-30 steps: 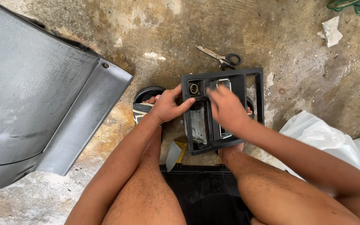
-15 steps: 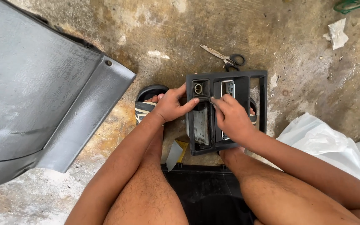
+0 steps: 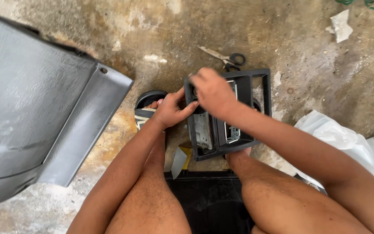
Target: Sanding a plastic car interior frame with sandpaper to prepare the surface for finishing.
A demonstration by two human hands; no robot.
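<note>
Black plastic frame (image 3: 256, 80), a car console surround by the look of it, sits on the concrete floor (image 3: 161, 26) right btwn the person's knees, tilted up toward the camera. Left hand (image 3: 169, 110) clamps the frame's left edge, thumb hooked over the front, fingers curled behind, firm hold. Right hand (image 3: 211, 89) is on the top-left corner, fingers bent down onto the rim; whether it pinches anything small there, can't tell, knuckles hide it.

Progress, as a judgement: frame is off any dash and loose on the ground, and a metal-sided unit (image 3: 202, 132) w/ a pale inner part sits in its lower bays, so stripping looks partway, not finished. Upper-right bays are open and bare. No loose screws or removed parts visible nearby.

Room to move: tight on the near side, both thighs box the frame in, and a black crate edge (image 3: 204, 182) sits just below it. Left side has a round black cap (image 3: 150, 97) and striped sandal (image 3: 143, 118) just beside the left hand, then a big grey body panel (image 3: 35, 112) further out. Scissors (image 3: 226, 57) lie just beyond the frame's top edge, within reach. Right side: white plastic bag (image 3: 347, 143) near, not touching. Far side past the scissors is the open floor, best direction to swing or flip the frame.
</note>
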